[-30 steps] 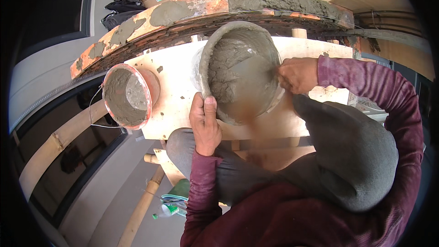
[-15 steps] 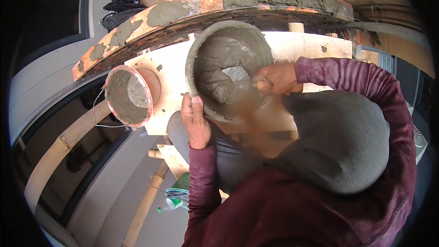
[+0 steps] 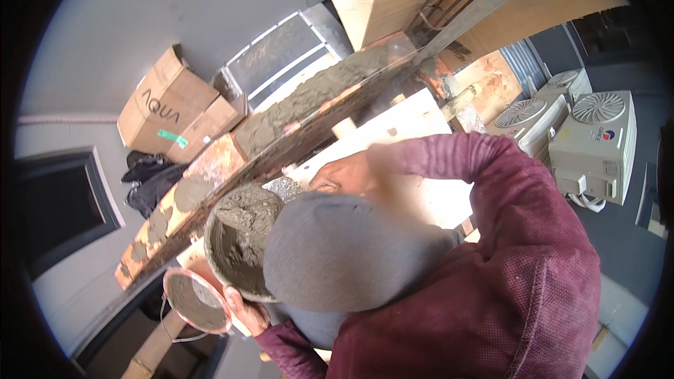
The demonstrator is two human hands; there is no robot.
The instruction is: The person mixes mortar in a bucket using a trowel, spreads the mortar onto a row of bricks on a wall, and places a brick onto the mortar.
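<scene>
A grey pan (image 3: 226, 261) full of wet mortar sits tilted at the lower left, partly hidden behind a grey cap (image 3: 337, 253). My left hand (image 3: 247, 314) grips the pan's lower rim. My right hand (image 3: 345, 174), in a maroon sleeve, is just past the pan's upper rim and holds a trowel. The trowel's metal blade (image 3: 284, 187) lies at the heap of mortar (image 3: 249, 212). Beyond the hand runs a brick course (image 3: 210, 168) topped with a mortar bed (image 3: 309, 98).
An orange bucket (image 3: 191, 302) with mortar stands left of the pan on a white board (image 3: 404, 123). Cardboard boxes (image 3: 165, 116) lie behind the wall. Air-conditioner outdoor units (image 3: 597, 137) stand at the right, and plywood sheets (image 3: 393, 7) lean at the top.
The view has swung round and the pan has shifted to the lower left, tilted more. My right hand has come out of the pan's middle to its upper rim. My left hand keeps its grip.
</scene>
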